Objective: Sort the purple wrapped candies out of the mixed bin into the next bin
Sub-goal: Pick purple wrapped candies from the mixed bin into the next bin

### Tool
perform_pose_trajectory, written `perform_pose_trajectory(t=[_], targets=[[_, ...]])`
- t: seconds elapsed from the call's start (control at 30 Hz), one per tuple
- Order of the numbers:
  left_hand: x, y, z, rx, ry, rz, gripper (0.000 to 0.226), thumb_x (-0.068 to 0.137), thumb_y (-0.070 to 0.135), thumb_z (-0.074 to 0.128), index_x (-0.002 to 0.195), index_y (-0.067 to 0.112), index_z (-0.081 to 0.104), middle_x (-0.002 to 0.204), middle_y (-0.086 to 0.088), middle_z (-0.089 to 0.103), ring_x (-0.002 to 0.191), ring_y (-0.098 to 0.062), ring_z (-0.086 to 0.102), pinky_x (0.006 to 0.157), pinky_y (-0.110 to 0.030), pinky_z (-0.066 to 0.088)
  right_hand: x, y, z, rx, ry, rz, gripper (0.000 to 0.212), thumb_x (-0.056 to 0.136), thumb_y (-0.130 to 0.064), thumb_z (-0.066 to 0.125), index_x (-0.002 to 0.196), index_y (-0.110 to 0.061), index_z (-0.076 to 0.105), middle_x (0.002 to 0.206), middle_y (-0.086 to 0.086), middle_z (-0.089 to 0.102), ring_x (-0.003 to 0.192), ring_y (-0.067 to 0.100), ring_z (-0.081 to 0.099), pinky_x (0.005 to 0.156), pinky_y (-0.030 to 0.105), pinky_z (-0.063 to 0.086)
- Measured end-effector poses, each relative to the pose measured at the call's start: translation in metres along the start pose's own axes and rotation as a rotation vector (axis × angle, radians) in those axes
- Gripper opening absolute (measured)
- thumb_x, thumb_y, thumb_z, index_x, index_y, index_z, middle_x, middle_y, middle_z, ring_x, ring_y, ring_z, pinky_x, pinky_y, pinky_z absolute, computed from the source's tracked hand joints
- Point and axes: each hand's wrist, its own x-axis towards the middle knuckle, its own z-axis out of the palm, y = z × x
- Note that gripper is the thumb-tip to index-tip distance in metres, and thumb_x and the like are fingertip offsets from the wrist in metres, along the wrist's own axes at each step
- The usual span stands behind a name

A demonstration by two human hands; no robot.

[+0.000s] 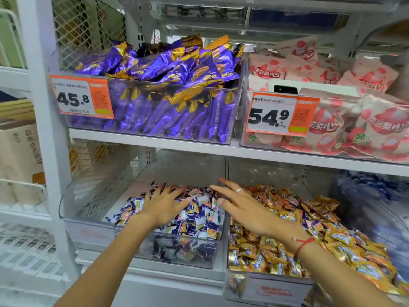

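On the lower shelf a clear bin holds small purple-and-white wrapped candies. Beside it on the right, another clear bin is heaped with gold and orange candies, with a few purple ones mixed in near its left side. My left hand hovers over the purple pile, fingers spread and straight, holding nothing. My right hand stretches flat above the wall between the two bins, fingers pointing left; it wears a ring and a red wrist string. Nothing sits in its fingers.
The shelf above carries a bin of large purple packets and a bin of pink-white packets, each with an orange price tag. A white upright and wire mesh stand at the left. Blue packets lie far right.
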Motion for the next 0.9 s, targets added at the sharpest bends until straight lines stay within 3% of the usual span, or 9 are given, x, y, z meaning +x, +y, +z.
perform_pose_trajectory(t=[0.1,0.17,0.27,0.4,0.53,0.6,0.7,0.8,0.9], targets=[[-0.029,0.021,-0.013,-0.127,0.135,0.113,0.058,0.092,0.062,0.034,0.142,0.034,0.043,0.149,0.004,0.042,0.137,-0.021,0.035,0.112,-0.042,0.03,-0.005,-0.004,-0.001,0.042,0.118,-0.025,0.043,0.102,-0.044,0.033,0.144,-0.037,0.04,0.155,-0.012,0.026,0.141,0.008,0.026,0.114,0.03,0.026],[-0.058,0.046,-0.022,-0.242,0.244,0.191,0.04,0.095,0.052,0.045,0.128,0.033,0.059,0.133,0.013,0.057,0.122,-0.012,0.052,0.097,-0.031,0.043,-0.017,-0.004,-0.004,0.169,0.251,-0.031,0.036,0.103,-0.036,0.038,0.136,-0.031,0.052,0.14,-0.011,0.045,0.129,0.003,0.041,0.105,0.025,0.036],[-0.092,0.091,-0.034,-0.319,0.374,0.286,0.02,0.095,0.04,0.053,0.111,0.038,0.066,0.106,0.024,0.062,0.103,0.0,0.057,0.081,-0.024,0.044,-0.049,0.01,-0.018,0.231,0.381,0.0,0.024,0.098,-0.023,0.053,0.118,-0.028,0.066,0.116,-0.015,0.062,0.104,-0.001,0.057,0.088,0.019,0.048],[-0.09,0.154,-0.033,-0.417,0.386,0.403,0.017,0.096,0.04,0.051,0.1,0.039,0.067,0.089,0.022,0.064,0.084,0.002,0.057,0.071,-0.024,0.044,-0.098,0.049,-0.055,0.269,0.447,0.143,0.019,0.093,-0.014,0.061,0.097,-0.029,0.072,0.096,-0.012,0.072,0.088,0.001,0.066,0.081,0.019,0.052],[-0.045,0.204,0.013,-0.282,0.17,0.47,0.03,0.101,0.037,0.042,0.127,0.034,0.057,0.13,0.01,0.059,0.117,-0.012,0.056,0.094,-0.035,0.048,-0.132,0.105,-0.082,0.25,0.522,0.376,0.023,0.094,-0.008,0.058,0.086,-0.026,0.07,0.085,-0.004,0.072,0.075,0.001,0.067,0.073,0.023,0.052],[-0.025,0.22,0.037,-0.069,-0.005,0.475,0.047,0.102,0.043,0.035,0.148,0.031,0.032,0.155,0.001,0.032,0.141,-0.022,0.031,0.113,-0.042,0.029,-0.138,0.131,-0.084,0.183,0.484,0.475,0.017,0.096,-0.013,0.056,0.096,-0.023,0.069,0.1,0.0,0.071,0.087,0.007,0.065,0.073,0.023,0.049],[-0.012,0.227,0.056,0.119,-0.186,0.434,0.054,0.102,0.051,0.023,0.153,0.037,0.01,0.163,0.003,0.002,0.149,-0.025,-0.001,0.118,-0.051,0.0,-0.125,0.163,-0.073,0.085,0.291,0.598,0.029,0.1,-0.016,0.046,0.127,-0.013,0.057,0.13,0.009,0.058,0.115,0.026,0.057,0.091,0.033,0.047],[-0.012,0.219,0.058,0.151,-0.184,0.424,0.05,0.102,0.051,0.023,0.15,0.04,0.018,0.162,0.007,0.007,0.149,-0.02,0.001,0.118,-0.05,0.001,-0.088,0.175,-0.066,-0.065,0.221,0.574,0.043,0.097,-0.031,0.039,0.132,-0.009,0.049,0.135,0.018,0.052,0.128,0.038,0.046,0.102,0.041,0.041],[-0.017,0.209,0.05,0.185,-0.156,0.409,0.048,0.102,0.046,0.03,0.149,0.043,0.02,0.158,0.009,0.021,0.147,-0.017,0.015,0.118,-0.049,0.006,-0.043,0.175,-0.06,-0.046,0.149,0.586,0.049,0.099,-0.038,0.033,0.143,-0.015,0.039,0.137,0.016,0.05,0.126,0.035,0.047,0.108,0.045,0.036]])
